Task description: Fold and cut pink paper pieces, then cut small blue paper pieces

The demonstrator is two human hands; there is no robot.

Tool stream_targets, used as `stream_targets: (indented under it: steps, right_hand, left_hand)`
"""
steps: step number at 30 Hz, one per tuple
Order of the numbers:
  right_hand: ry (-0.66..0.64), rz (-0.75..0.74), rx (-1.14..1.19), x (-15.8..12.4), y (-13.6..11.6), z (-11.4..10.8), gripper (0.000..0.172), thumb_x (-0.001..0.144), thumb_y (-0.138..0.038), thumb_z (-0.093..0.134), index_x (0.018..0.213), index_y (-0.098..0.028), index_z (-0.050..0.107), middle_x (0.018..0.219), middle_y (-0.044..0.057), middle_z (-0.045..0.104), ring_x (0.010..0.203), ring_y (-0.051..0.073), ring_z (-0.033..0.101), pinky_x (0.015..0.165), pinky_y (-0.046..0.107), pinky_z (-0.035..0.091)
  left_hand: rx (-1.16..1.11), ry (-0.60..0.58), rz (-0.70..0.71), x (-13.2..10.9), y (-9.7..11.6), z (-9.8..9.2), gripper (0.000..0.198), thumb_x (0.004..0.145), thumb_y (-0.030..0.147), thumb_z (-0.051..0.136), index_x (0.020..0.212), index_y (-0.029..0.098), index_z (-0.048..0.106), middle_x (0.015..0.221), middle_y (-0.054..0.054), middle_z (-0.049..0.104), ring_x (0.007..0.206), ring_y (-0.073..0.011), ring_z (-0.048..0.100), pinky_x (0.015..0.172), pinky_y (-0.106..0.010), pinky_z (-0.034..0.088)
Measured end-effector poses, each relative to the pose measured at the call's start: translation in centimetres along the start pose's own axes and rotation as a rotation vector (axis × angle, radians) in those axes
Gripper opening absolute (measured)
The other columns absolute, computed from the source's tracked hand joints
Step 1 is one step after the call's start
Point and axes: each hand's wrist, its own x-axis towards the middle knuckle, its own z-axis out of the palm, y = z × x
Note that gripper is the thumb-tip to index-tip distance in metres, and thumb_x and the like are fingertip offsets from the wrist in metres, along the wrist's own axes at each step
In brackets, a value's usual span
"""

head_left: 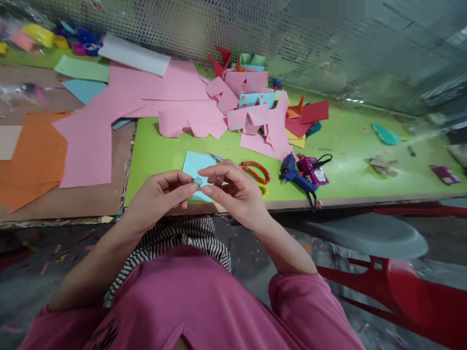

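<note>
A small light-blue paper piece (199,181) sits between my fingertips above the table's front edge. My left hand (162,194) pinches it from the left with thumb and fingers. From the other side, my right hand (231,190) has its thumb and index finger closed around the same piece. Beneath both hands lies a light-blue paper sheet (191,164), partly covered by them. Scissors with an orange and yellow handle (257,170) rest just beyond my right hand, their blades partly hidden.
A blue glue gun (294,174) lies right of the scissors, against a purple box (314,170). Cut pink paper (182,87) and folded dotted pieces (248,82) are heaped at the back. Orange paper (38,150) is at left; a grey stool (372,236) stands front right.
</note>
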Motion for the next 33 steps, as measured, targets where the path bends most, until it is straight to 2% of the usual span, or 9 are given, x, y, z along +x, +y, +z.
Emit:
stream_targets:
  steps: [3, 6, 11, 20, 27, 33]
  right_hand:
    - [-0.108, 0.007, 0.03, 0.34, -0.06, -0.36, 0.019, 0.093, -0.031, 0.075, 0.11, -0.023, 0.074, 0.094, 0.001, 0.061, 0.078, 0.01, 0.054, 0.06, 0.022, 0.045]
    - [-0.164, 0.054, 0.088, 0.44, 0.04, -0.52, 0.022, 0.091, -0.036, 0.078, 0.108, -0.022, 0.075, 0.094, 0.0, 0.06, 0.073, 0.009, 0.053, 0.059, 0.022, 0.044]
    - [-0.154, 0.109, 0.118, 0.26, 0.06, -0.27, 0.029, 0.089, -0.046, 0.08, 0.102, -0.021, 0.074, 0.092, 0.0, 0.06, 0.069, 0.008, 0.051, 0.056, 0.022, 0.041]
    - [-0.134, 0.111, 0.139, 0.06, -0.11, 0.02, 0.031, 0.087, -0.049, 0.08, 0.098, -0.021, 0.073, 0.088, -0.002, 0.059, 0.068, 0.008, 0.05, 0.057, 0.023, 0.039]
    - [-0.146, 0.07, 0.152, -0.05, -0.14, 0.08, 0.026, 0.088, -0.044, 0.081, 0.098, -0.021, 0.073, 0.088, -0.002, 0.058, 0.069, 0.008, 0.05, 0.059, 0.023, 0.04]
    - [-0.143, 0.076, 0.114, -0.07, -0.19, 0.02, 0.031, 0.087, -0.049, 0.08, 0.097, -0.021, 0.073, 0.09, -0.001, 0.061, 0.069, 0.008, 0.049, 0.06, 0.024, 0.041]
  left_hand:
    - [-0.012, -0.057, -0.066, -0.19, 0.03, -0.08, 0.022, 0.076, 0.037, 0.08, 0.071, 0.021, 0.066, 0.056, 0.006, 0.054, 0.049, -0.0071, 0.045, 0.045, -0.018, 0.036]
    - [-0.02, -0.105, -0.079, -0.28, -0.08, -0.23, 0.02, 0.077, 0.036, 0.08, 0.074, 0.021, 0.069, 0.057, 0.006, 0.054, 0.049, -0.0069, 0.046, 0.047, -0.018, 0.038]
    - [0.01, -0.129, -0.044, -0.35, -0.32, -0.43, 0.019, 0.08, 0.037, 0.079, 0.075, 0.021, 0.071, 0.061, 0.004, 0.058, 0.052, -0.0071, 0.049, 0.051, -0.02, 0.042]
    - [0.049, -0.119, -0.011, -0.55, -0.06, -0.3, 0.017, 0.079, 0.037, 0.077, 0.076, 0.021, 0.072, 0.059, 0.005, 0.056, 0.05, -0.0079, 0.049, 0.051, -0.021, 0.044]
    - [0.045, -0.128, 0.01, -0.8, 0.06, -0.26, 0.015, 0.08, 0.034, 0.077, 0.073, 0.021, 0.071, 0.057, 0.006, 0.056, 0.05, -0.0068, 0.05, 0.052, -0.02, 0.043]
    - [0.081, -0.106, 0.007, -0.91, 0.15, -0.21, 0.019, 0.079, 0.038, 0.078, 0.074, 0.021, 0.071, 0.056, 0.004, 0.057, 0.05, -0.0089, 0.05, 0.051, -0.022, 0.043]
